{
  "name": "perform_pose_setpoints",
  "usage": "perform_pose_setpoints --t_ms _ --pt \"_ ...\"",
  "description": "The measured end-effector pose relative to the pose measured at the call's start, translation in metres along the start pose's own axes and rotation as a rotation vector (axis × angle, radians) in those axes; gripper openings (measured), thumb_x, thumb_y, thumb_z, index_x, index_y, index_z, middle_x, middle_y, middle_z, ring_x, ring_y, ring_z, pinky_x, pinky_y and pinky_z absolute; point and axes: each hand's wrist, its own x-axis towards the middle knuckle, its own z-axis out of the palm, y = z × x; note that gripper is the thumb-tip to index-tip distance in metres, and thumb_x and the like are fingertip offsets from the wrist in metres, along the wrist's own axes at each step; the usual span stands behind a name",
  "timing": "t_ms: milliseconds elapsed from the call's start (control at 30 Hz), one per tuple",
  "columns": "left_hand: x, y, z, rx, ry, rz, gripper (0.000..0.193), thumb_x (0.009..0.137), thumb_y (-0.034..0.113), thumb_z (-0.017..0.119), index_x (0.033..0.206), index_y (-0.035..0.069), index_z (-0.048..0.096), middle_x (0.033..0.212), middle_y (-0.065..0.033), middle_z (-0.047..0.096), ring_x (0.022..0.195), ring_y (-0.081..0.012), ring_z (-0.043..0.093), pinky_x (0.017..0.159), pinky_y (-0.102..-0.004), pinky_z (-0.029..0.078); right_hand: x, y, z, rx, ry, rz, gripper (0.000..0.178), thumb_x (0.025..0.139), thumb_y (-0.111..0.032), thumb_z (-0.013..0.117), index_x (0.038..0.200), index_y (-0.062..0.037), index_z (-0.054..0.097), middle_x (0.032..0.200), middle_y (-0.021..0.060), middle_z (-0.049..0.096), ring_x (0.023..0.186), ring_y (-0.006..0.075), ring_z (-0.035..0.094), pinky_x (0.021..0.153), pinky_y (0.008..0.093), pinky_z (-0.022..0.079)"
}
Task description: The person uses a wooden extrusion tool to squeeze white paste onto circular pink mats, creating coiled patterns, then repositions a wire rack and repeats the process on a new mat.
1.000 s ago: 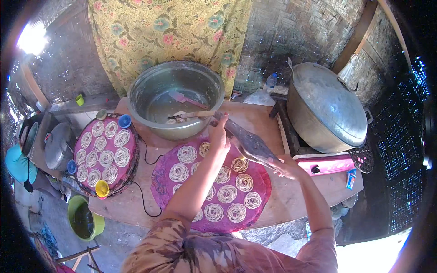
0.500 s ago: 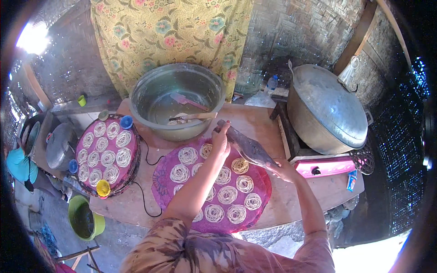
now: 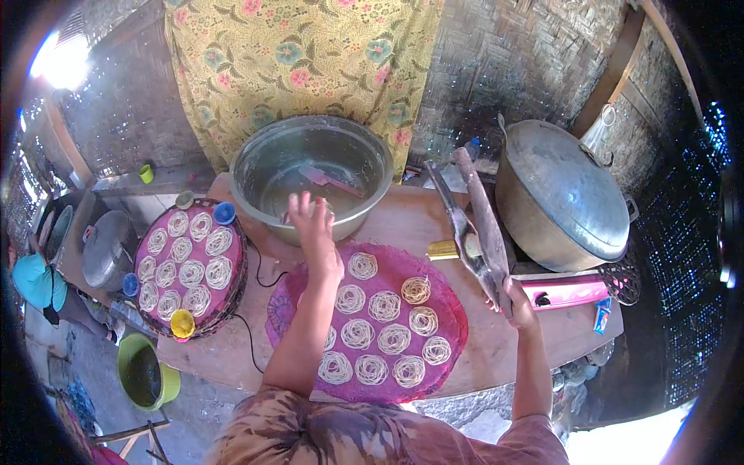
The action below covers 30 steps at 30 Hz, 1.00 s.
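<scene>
My right hand (image 3: 518, 304) grips the lower end of a hinged wooden press (image 3: 490, 225), its two dark arms spread apart. A brass-coloured cylinder (image 3: 442, 249) sticks out sideways from between the arms. Over the near rim of a big metal basin (image 3: 360, 209), my left hand (image 3: 315, 229) is raised with its fingers apart, apparently holding nothing. In the basin lies a pinkish spatula (image 3: 333, 181); what is just behind the left hand is hidden. Below the hands, a round purple mat (image 3: 453, 310) bears several coiled noodle-like nests (image 3: 394, 339), partly covered by my left forearm.
On the left stands another round purple tray (image 3: 203, 252) of nests, with small cups (image 3: 182, 323) along its edge. A large lidded pot (image 3: 562, 190) sits on a pink stove (image 3: 573, 291) at the right. A dark cord (image 3: 252, 341) crosses the table.
My left hand has let go of the press and moved left to the basin. My right hand has swung the press right and upright; its arms are now apart and the brass-coloured cylinder shows.
</scene>
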Motion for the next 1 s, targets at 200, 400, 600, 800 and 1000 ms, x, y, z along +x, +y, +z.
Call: perform_pose_setpoints --t_ms 200,400,600,800,1000 --pt "-0.022 -0.002 0.074 0.106 -0.4 -0.275 0.089 0.079 0.023 0.075 0.143 0.01 0.014 0.136 -0.0214 0.033 0.116 -0.0221 0.046 0.099 -0.0398 0.037 0.025 -0.016 0.048 -0.344 -0.085 -0.045 0.065 0.087 -0.061 0.05 0.116 -0.0026 0.057 0.087 0.0065 0.063 0.074 0.013 0.057 0.066 0.0296 0.046" --pt "0.055 -0.093 0.057 0.066 -0.241 -0.292 0.05 0.077 0.014 0.073 0.116 0.0 0.044 0.101 -0.013 0.055 0.083 -0.0172 0.056 0.073 -0.0334 0.045 0.064 -0.016 0.068 -0.176 -0.136 0.315 0.068 0.088 -0.066 0.042 0.114 -0.0046 0.058 0.09 0.0075 0.063 0.072 0.014 0.057 0.064 0.0299 0.047" --pt "0.051 -0.11 0.06 0.13 -0.17 -0.286 0.019 0.08 0.015 0.069 0.093 0.003 0.06 0.079 -0.001 0.059 0.068 -0.0117 0.055 0.062 -0.0299 0.044 0.076 -0.025 0.049 -0.322 -0.162 0.484 0.069 0.087 -0.069 0.04 0.108 -0.006 0.059 0.078 0.0035 0.059 0.062 0.0121 0.053 0.054 0.026 0.044" --pt "0.035 -0.087 0.058 0.025 -0.232 -0.186 0.056 0.084 0.026 0.07 0.119 -0.005 0.039 0.098 -0.0111 0.059 0.082 -0.0168 0.054 0.076 -0.033 0.045 0.065 -0.029 0.049 -0.345 -0.212 0.193 0.058 0.087 -0.061 0.05 0.108 -0.0065 0.056 0.075 0.0016 0.055 0.06 0.0112 0.049 0.053 0.0246 0.04" --pt "0.02 -0.083 -0.001 0.633 -0.623 -0.056 0.048 0.098 0.039 0.044 0.121 -0.003 0.05 0.104 -0.0152 0.066 0.107 -0.0239 0.059 0.092 -0.0357 0.042 0.05 -0.009 0.034 0.134 -0.219 0.145 0.049 0.086 -0.047 0.061 0.107 -0.0037 0.055 0.084 0.0046 0.056 0.072 0.0117 0.051 0.059 0.0268 0.039"
